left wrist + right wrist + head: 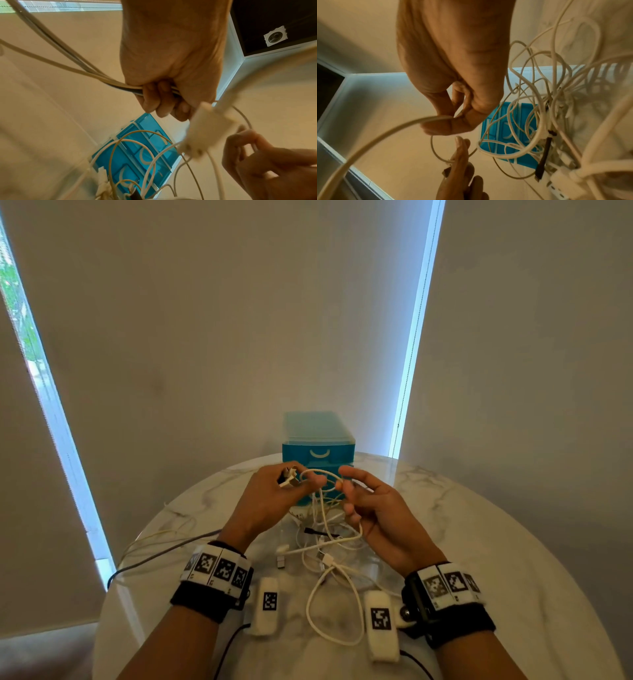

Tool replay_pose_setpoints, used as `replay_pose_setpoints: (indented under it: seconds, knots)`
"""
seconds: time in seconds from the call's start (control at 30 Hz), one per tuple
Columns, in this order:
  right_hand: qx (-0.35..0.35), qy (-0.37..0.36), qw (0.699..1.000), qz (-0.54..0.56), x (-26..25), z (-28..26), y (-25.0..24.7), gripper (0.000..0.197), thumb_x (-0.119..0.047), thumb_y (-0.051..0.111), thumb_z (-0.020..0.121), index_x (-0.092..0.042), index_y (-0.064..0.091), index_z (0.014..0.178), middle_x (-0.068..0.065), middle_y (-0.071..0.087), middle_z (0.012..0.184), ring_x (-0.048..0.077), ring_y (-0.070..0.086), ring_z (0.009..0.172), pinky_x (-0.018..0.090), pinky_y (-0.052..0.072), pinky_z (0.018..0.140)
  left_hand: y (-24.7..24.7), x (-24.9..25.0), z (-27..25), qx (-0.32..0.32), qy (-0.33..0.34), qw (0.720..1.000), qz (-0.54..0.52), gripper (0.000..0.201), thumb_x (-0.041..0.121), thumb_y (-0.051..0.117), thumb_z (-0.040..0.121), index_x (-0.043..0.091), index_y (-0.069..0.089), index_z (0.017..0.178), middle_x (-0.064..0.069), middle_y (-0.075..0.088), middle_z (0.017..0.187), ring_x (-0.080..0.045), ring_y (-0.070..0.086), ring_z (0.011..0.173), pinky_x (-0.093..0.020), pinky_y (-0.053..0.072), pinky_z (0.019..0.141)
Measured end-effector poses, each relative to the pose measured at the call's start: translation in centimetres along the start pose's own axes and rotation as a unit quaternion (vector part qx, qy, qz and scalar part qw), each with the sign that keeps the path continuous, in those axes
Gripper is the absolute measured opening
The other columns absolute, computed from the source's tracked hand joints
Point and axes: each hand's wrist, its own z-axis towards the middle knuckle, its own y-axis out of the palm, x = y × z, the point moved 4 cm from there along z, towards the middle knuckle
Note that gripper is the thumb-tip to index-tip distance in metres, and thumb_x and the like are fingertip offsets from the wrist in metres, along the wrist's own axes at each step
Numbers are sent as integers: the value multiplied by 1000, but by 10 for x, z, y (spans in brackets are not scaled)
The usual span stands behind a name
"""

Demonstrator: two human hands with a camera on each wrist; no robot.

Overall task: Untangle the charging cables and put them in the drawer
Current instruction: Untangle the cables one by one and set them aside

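A tangle of white charging cables [329, 546] lies on the round marble table [479, 542], with a loop [334, 607] reaching toward me. Both hands are raised over it. My left hand [301, 479] grips a bundle of cables and plug ends [287, 479]; the left wrist view shows its fingers [163, 102] curled round several cords. My right hand [346, 491] pinches a white cable loop [325, 474] between thumb and finger, and that pinch [457, 117] shows in the right wrist view. The blue drawer unit [318, 446] stands behind the hands, its top drawer closed.
Grey and white cords [164, 549] trail off the table's left edge. A black plug [313, 531] lies in the tangle. Tagged white camera modules [269, 604] hang under both wrists. Blinds and a wall rise right behind the table.
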Motion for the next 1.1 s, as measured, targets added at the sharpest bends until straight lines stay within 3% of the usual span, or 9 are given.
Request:
replay_pose_setpoints:
  seconds: [0.2, 0.3, 0.4, 0.47, 0.63, 0.73, 0.8, 0.9, 1.1]
  knots:
    - [-99, 79, 971, -202, 15, -6, 18, 30, -28, 62, 108, -17, 71, 134, 5, 69, 94, 8, 45, 59, 19, 31, 47, -9, 4, 0, 58, -4, 998, 17, 35, 60, 67, 100, 28, 77, 90, 10, 78, 84, -3, 71, 78, -25, 50, 73]
    - [-9, 79, 936, -342, 18, -3, 17, 37, -50, 47, 113, -24, 71, 126, 1, 81, 111, 7, 55, 64, 21, 39, 53, -12, 4, -1, 81, -17, 996, 12, 38, 61, 67, 100, 25, 76, 90, 7, 78, 82, -3, 70, 75, -22, 50, 69]
    - [154, -29, 912, -379, 13, 6, -7, 45, -32, 47, 114, -32, 43, 159, -4, 79, 124, 14, 69, 115, 43, 58, 96, -15, 7, -1, 85, -19, 996, 3, 38, 57, 70, 99, 21, 76, 86, 4, 75, 76, 1, 63, 65, -11, 46, 62]
    - [143, -64, 904, -397, 12, 10, -16, 66, -25, 57, 110, -33, 27, 168, -8, 78, 124, 14, 66, 127, 46, 51, 113, -14, 15, -3, 56, -8, 998, -20, 35, 50, 73, 99, 18, 76, 86, 5, 73, 74, 1, 61, 63, -11, 46, 61]
    - [82, -115, 878, -457, 14, 10, -10, 58, -32, 80, 96, -46, 58, 148, -12, 78, 104, -5, 67, 108, 19, 51, 89, -7, 39, -14, -73, 25, 991, -111, 22, 37, 74, 97, 16, 76, 101, 0, 77, 84, -8, 72, 80, -21, 58, 77]
    - [155, -176, 870, -434, 6, 5, -12, 18, -38, 73, 101, -37, 77, 119, -15, 78, 104, -2, 70, 101, 34, 62, 92, -6, 41, -16, -97, 28, 988, -119, 30, 31, 78, 96, 25, 74, 124, 0, 77, 94, -13, 76, 93, -28, 63, 86]
    - [170, -225, 886, -367, -5, -2, -9, 16, -36, 62, 109, -29, 76, 114, -12, 78, 107, 2, 71, 90, 36, 64, 80, -1, 31, -12, -104, -2, 990, -100, 48, 34, 83, 93, 36, 66, 137, 1, 78, 100, -13, 77, 102, -38, 63, 98]
    - [106, -249, 933, -235, -18, -8, -1, 26, -28, 48, 116, -17, 70, 124, -1, 78, 120, 10, 56, 59, 24, 49, 54, 6, 18, -7, -98, -28, 993, -57, 56, 46, 85, 89, 44, 61, 140, 3, 79, 105, -10, 77, 104, -45, 60, 105]
    - [-3, -162, 984, -71, -19, -9, 11, 30, -22, 39, 116, -11, 65, 129, 11, 73, 134, 10, 42, 48, 25, 26, 47, 12, 20, -7, -101, -4, 994, -42, 39, 45, 77, 98, 43, 68, 135, 8, 83, 102, -7, 78, 103, -45, 61, 104]
